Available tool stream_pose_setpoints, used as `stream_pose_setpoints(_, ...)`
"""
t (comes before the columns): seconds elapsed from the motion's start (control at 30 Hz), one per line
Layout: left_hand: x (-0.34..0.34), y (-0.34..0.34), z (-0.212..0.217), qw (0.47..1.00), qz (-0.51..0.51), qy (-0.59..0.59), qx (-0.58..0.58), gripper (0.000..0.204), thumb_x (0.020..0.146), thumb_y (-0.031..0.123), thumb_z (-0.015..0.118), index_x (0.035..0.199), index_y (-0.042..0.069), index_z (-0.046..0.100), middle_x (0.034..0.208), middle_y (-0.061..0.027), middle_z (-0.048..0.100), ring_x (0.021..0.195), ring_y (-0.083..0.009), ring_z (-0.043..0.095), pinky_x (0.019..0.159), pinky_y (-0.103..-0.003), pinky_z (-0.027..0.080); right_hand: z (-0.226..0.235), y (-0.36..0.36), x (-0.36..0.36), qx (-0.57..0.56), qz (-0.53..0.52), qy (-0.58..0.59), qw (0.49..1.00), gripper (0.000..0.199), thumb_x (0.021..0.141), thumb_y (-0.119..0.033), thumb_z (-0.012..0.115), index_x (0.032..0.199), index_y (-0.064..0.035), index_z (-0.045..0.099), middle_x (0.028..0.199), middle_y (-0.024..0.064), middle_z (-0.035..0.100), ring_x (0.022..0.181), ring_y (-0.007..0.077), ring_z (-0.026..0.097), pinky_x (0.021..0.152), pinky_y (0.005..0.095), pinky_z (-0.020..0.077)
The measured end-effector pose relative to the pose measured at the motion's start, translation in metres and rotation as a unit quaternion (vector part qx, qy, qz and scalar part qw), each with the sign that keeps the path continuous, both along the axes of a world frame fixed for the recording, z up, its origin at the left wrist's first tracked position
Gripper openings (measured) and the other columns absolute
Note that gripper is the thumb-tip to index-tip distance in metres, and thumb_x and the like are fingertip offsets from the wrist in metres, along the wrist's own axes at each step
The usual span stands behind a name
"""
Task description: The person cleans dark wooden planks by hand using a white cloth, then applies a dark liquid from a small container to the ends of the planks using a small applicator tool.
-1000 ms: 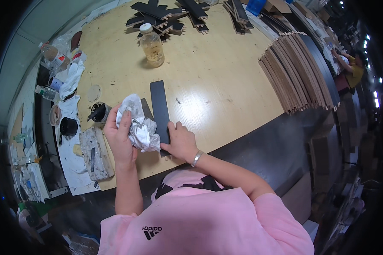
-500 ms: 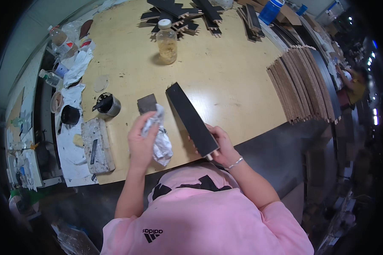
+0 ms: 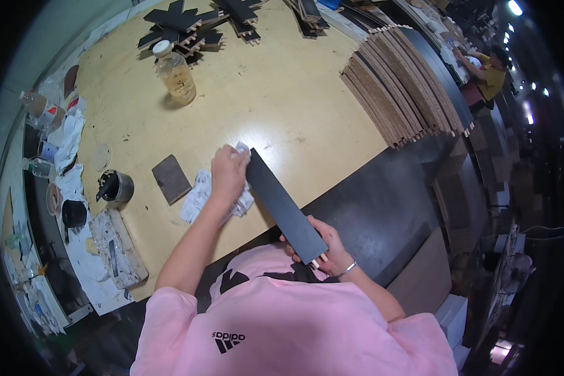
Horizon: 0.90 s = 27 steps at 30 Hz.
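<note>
table (image 3: 282, 106): bottle (image 3: 177, 76) at far left | stacked boards (image 3: 401, 94) at right edge | strip (image 3: 283, 207) slants off near edge, rag (image 3: 216, 191) at its far end, left of it | tile (image 3: 171, 178) left of rag | cup (image 3: 119, 187) left of tile | block (image 3: 118, 247) nearer than cup

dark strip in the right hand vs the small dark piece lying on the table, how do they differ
The dark strip is long and narrow; the small dark piece is short and nearly square. The strip is held by the right hand with the left hand pressing a white rag at its far end; the piece lies flat, untouched. Both look dark and flat.
</note>
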<state>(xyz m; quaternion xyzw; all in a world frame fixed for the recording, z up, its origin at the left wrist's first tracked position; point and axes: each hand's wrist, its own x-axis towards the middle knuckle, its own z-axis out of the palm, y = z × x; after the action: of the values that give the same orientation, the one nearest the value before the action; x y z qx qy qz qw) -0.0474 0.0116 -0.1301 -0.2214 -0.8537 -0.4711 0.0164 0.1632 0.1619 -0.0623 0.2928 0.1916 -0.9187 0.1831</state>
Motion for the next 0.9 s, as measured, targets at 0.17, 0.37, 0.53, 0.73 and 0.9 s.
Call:
stream_pose_setpoints(0.17,0.040,-0.004,0.003,0.991,-0.099,0.089,-0.015,0.011,0.085,0.014,0.066,0.088,0.007,0.073,0.084,-0.0157,0.058,0.083,-0.0342,0.057,0.072,-0.044,0.045,-0.004,0.003,0.004,0.014,0.006,0.009,1.000,0.044,0.103,-0.035,0.034,0.117,0.0020,0.055,0.099,0.0204,0.065,0.072,0.0262,0.064,0.062,0.0370,0.0555)
stream_pose_setpoints(0.37,0.028,0.014,0.039,0.992,0.027,-0.121,-0.021,0.009,0.084,0.012,0.065,0.089,0.008,0.072,0.083,-0.0142,0.059,0.079,-0.0319,0.057,0.070,-0.042,0.044,-0.001,0.010,-0.004,-0.012,0.008,0.029,0.999,0.045,0.103,-0.035,0.035,0.116,0.0013,0.057,0.099,0.0195,0.066,0.075,0.0256,0.065,0.064,0.0368,0.0568)
stream_pose_setpoints(0.53,0.127,0.003,0.072,0.934,-0.336,0.095,0.083,0.015,0.080,0.010,0.066,0.093,0.012,0.073,0.086,-0.0098,0.059,0.080,-0.0305,0.055,0.069,-0.041,0.043,0.009,0.013,-0.016,-0.014,-0.097,-0.084,0.992,0.042,0.103,-0.035,0.038,0.110,-0.0010,0.061,0.093,0.0143,0.068,0.078,0.0250,0.068,0.061,0.0406,0.0577)
stream_pose_setpoints(0.73,0.083,-0.001,0.067,0.961,-0.239,0.134,0.033,0.033,0.075,0.009,0.068,0.106,0.017,0.073,0.089,-0.0083,0.058,0.079,-0.0271,0.055,0.068,-0.041,0.042,-0.009,0.022,-0.024,-0.069,-0.028,0.026,0.997,0.036,0.103,-0.032,0.041,0.106,-0.0022,0.062,0.090,0.0139,0.068,0.073,0.0253,0.069,0.067,0.0423,0.0597)
stream_pose_setpoints(0.9,0.098,0.002,0.079,0.925,-0.354,0.125,0.067,0.028,0.075,0.012,0.068,0.101,0.021,0.076,0.087,-0.0045,0.057,0.079,-0.0243,0.053,0.067,-0.037,0.040,0.030,0.008,-0.041,-0.013,-0.147,-0.103,0.984,0.038,0.103,-0.035,0.041,0.109,-0.0025,0.061,0.095,0.0149,0.068,0.077,0.0260,0.070,0.064,0.0402,0.0598)
